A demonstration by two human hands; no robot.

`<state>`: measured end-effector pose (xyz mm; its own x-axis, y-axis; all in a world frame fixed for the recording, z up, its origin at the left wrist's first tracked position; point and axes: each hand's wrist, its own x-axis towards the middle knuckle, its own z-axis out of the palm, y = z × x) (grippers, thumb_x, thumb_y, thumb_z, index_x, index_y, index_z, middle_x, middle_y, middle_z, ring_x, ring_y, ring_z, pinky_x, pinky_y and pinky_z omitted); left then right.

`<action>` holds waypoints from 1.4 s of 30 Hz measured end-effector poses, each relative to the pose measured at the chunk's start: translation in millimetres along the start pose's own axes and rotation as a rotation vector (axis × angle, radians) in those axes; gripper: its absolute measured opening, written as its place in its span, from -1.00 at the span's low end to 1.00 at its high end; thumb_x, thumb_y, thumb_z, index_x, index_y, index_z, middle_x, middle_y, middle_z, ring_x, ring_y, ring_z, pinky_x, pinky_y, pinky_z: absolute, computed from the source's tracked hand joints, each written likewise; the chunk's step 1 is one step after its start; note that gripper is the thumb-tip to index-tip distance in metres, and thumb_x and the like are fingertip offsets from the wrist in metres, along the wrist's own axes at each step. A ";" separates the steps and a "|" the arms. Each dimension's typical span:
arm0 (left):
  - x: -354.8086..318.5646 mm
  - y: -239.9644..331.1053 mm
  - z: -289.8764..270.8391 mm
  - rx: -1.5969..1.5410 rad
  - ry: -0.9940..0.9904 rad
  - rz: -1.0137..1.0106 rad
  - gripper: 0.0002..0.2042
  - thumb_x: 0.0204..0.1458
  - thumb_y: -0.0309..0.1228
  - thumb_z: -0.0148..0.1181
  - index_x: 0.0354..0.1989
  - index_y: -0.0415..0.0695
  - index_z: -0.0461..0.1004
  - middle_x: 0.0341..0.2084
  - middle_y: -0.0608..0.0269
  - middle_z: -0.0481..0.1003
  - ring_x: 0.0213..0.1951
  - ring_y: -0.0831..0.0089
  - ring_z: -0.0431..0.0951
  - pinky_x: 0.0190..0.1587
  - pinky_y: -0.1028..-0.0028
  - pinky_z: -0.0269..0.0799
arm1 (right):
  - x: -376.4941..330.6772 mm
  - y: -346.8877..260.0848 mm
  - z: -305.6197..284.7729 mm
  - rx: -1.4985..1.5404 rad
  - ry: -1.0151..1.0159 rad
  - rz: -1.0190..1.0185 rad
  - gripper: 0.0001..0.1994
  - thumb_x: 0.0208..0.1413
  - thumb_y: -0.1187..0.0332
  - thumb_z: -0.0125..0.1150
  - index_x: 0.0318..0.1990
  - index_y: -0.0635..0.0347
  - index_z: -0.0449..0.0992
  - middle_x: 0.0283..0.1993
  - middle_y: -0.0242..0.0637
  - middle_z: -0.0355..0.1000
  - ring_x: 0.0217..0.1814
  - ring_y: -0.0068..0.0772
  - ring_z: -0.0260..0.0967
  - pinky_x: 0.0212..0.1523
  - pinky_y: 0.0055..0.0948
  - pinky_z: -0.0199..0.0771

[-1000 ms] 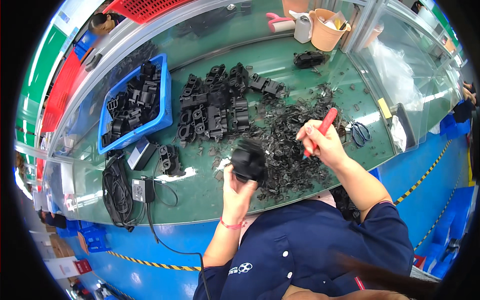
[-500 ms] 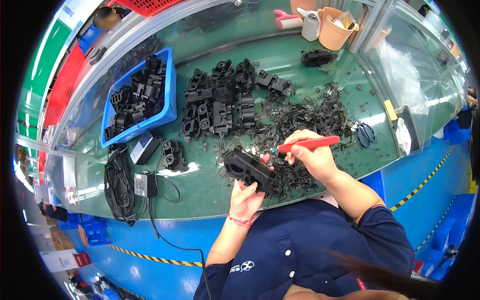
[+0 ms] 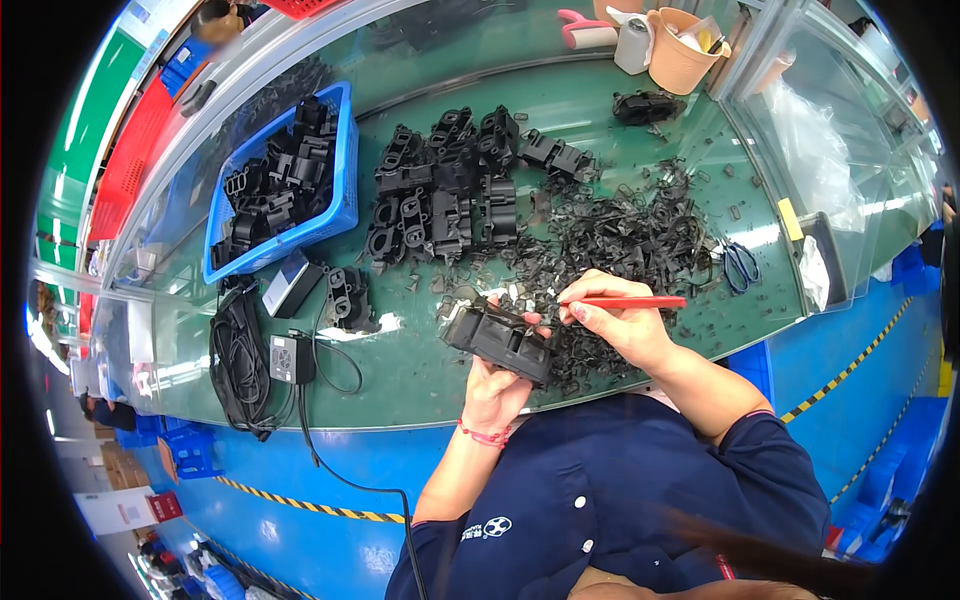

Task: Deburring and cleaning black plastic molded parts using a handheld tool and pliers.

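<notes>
My left hand (image 3: pixel 494 396) grips a black moulded plastic housing (image 3: pixel 500 344) from below, with its fingertips showing over the far edge. Two broad recesses are visible on the housing. To its right, my right hand (image 3: pixel 628 325) is closed around a slim tool with a red handle (image 3: pixel 650 302). The tool's tip points left toward the housing; it is too small to make out, and I cannot tell whether it touches. Beneath and beyond both hands spreads a heap of black plastic scraps (image 3: pixel 635 235).
Several similar black housings (image 3: pixel 440 190) stand grouped beyond my left hand. A blue basket (image 3: pixel 345 190) holds more at left. Near it are a power adapter (image 3: pixel 291 360) and coiled black cable (image 3: pixel 238 365). Scissors (image 3: pixel 740 268) lie right; a tan bucket (image 3: pixel 683 65) stands at the back.
The housing has tilted in my left hand, showing its recessed side at a different angle. My right hand has turned the red-handled tool, which now looks thinner and lies more level.
</notes>
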<state>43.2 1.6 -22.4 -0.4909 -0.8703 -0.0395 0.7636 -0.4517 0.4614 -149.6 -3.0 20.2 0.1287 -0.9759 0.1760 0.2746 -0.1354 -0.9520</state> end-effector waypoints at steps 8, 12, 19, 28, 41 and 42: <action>-3.2 -3.7 2.5 0.245 0.030 -0.002 -0.29 -0.17 -0.61 0.18 0.22 -0.13 0.02 0.10 0.10 0.22 0.12 0.26 0.26 0.19 0.28 0.13 | 2.1 -4.6 5.4 -0.041 0.016 0.053 -0.75 0.11 0.40 0.14 -0.10 0.36 0.46 -0.15 -0.25 0.41 -0.18 -0.46 0.42 -0.11 -0.48 0.42; -5.3 -5.5 3.0 0.270 -0.002 -0.015 -0.36 -0.12 -0.59 0.14 0.20 -0.17 0.04 0.10 0.11 0.21 0.14 0.32 0.24 0.19 0.32 0.13 | 4.9 1.9 2.6 -0.072 -0.004 0.047 -0.78 0.09 0.40 0.15 -0.12 0.30 0.49 -0.12 -0.23 0.40 -0.11 -0.43 0.40 -0.08 -0.47 0.41; -7.0 -7.8 6.3 0.249 0.019 -0.066 -0.44 0.06 -0.36 0.06 0.22 -0.10 -0.01 0.08 0.12 0.21 0.14 0.29 0.22 0.16 0.29 0.16 | 13.1 22.2 4.6 0.318 -0.049 0.181 -0.75 0.07 0.31 0.18 -0.14 0.23 0.52 0.13 -0.10 0.27 0.12 -0.38 0.24 -0.04 -0.44 0.36; -12.3 -6.3 15.7 0.183 0.038 -0.109 -0.43 0.11 -0.27 0.01 0.25 -0.09 -0.05 0.09 0.10 0.21 0.11 0.23 0.28 0.16 0.20 0.19 | 15.0 16.6 15.8 0.012 -0.035 0.153 -0.77 0.08 0.28 0.16 -0.16 0.19 0.54 -0.13 -0.32 0.48 -0.19 -0.49 0.37 -0.16 -0.50 0.34; -3.7 -2.2 18.6 0.228 0.213 -0.137 -0.42 0.06 0.01 0.03 0.13 -0.15 0.17 -0.08 -0.01 0.37 -0.07 0.11 0.45 0.01 0.19 0.41 | 25.3 36.2 8.7 0.220 0.145 0.142 -0.80 0.10 0.36 0.14 -0.19 0.29 0.51 -0.15 -0.25 0.46 -0.04 -0.40 0.36 0.08 -0.35 0.24; -3.5 -1.3 20.3 0.217 0.214 -0.132 -0.42 0.06 -0.01 0.04 0.13 -0.15 0.17 -0.07 -0.02 0.37 -0.05 0.11 0.44 0.02 0.19 0.40 | 25.4 38.2 7.9 0.213 0.250 0.119 -0.79 0.11 0.35 0.14 -0.17 0.29 0.50 -0.13 -0.24 0.46 0.00 -0.38 0.33 0.10 -0.35 0.21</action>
<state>35.3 9.2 -4.9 -0.4623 -0.8392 -0.2863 0.5814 -0.5307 0.6168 -128.3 -31.6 -9.7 -0.0580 -0.9980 -0.0246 0.4682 -0.0054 -0.8836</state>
